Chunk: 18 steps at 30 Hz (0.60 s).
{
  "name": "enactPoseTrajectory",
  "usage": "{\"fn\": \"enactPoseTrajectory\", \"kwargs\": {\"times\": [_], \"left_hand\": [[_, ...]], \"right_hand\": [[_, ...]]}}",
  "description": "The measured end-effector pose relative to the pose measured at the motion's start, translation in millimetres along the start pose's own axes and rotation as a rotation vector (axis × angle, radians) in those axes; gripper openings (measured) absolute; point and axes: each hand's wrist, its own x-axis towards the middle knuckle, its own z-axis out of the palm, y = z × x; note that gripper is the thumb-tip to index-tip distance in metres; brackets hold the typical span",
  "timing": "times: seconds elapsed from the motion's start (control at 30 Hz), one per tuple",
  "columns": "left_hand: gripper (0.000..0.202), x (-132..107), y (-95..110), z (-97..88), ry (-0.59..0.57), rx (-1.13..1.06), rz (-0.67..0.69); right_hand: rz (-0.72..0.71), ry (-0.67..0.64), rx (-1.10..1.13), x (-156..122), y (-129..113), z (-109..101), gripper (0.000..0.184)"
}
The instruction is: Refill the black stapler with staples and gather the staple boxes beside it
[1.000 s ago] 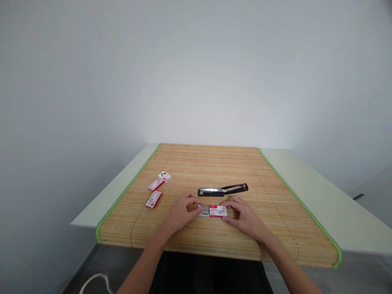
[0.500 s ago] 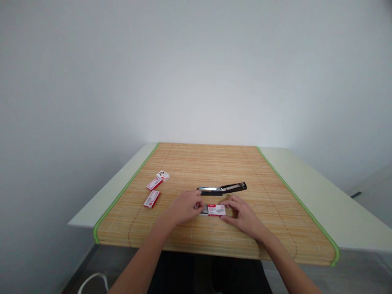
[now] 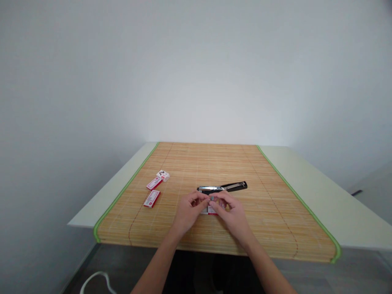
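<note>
My left hand (image 3: 190,209) and my right hand (image 3: 232,211) meet at the fingertips, both closed in a pinch. Between them shows a tiny greenish-grey piece (image 3: 212,198), too small to name. Just below the fingers lies a red and white staple box (image 3: 212,211) with its tray partly slid out, mostly covered by my hands. Beyond them rests a black stapler (image 3: 237,186), its top swung back to the right and its metal staple channel exposed; my fingers hide part of its base.
To the left lie two red and white boxes, one nearer (image 3: 152,199) and one farther (image 3: 154,183). A small white box (image 3: 163,175) touches the farther one. Everything stands on a bamboo mat (image 3: 211,159) with green edging, spread over a white table (image 3: 294,171) against the wall.
My left hand has left the tray end of the staple box, and my right hand has left its other end. Both have come together above the box, pinching a tiny piece.
</note>
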Motion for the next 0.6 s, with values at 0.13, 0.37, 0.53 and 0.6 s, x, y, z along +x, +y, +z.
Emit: {"fn": "enactPoseTrajectory", "kwargs": {"times": [0.13, 0.37, 0.53, 0.6], "left_hand": [[0.026, 1.1, 0.8, -2.2, 0.01, 0.022, 0.022], [0.024, 24.3, -15.4, -38.1, 0.165, 0.395, 0.077], [0.04, 40.9, -36.9, -45.2, 0.025, 0.581, 0.112], [0.037, 43.0, -41.9, -43.6, -0.006, 0.626, 0.126]], "right_hand": [[0.023, 0.034, 0.134, 2.8, 9.2, 8.7, 0.022], [-0.038, 0.066, -0.035, 28.8, -4.2, -8.1, 0.022], [-0.265, -0.107, -0.364, 71.2, -3.8, -13.5, 0.019], [-0.303, -0.207, -0.47, 84.2, 5.0, -11.5, 0.018]]}}
